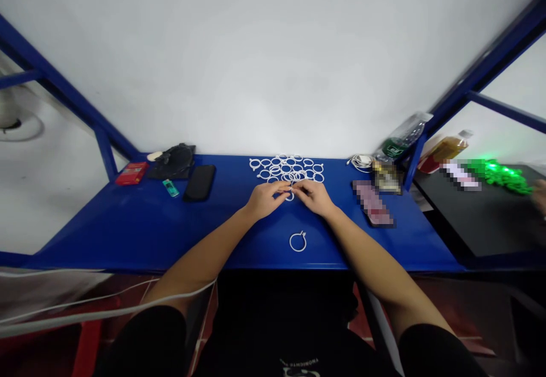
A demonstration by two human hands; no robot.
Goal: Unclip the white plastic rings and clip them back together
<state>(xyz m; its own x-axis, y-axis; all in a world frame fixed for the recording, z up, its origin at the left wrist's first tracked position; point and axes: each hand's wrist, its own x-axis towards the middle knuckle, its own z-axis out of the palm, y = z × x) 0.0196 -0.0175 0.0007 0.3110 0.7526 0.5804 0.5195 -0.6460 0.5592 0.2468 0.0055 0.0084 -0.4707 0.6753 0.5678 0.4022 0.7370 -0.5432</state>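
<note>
My left hand (268,198) and my right hand (313,196) meet over the middle of the blue table (256,246). Both have their fingertips pinched on one small white plastic ring (290,197), whose loop hangs just below the fingers. The part between the fingertips is mostly covered. Right behind the hands lies a spread of several similar white rings (286,168), some overlapping. Closer to the front edge, a single white ring (297,242) lies apart, with a small tab at its top right.
Left on the table are a black phone (199,182), a teal packet (171,188), a black bag (173,162) and a red box (131,173). At right lie a white cable (362,162), a pixelated phone-like object (372,203) and a plastic bottle (403,138). Blue frame bars rise at both sides.
</note>
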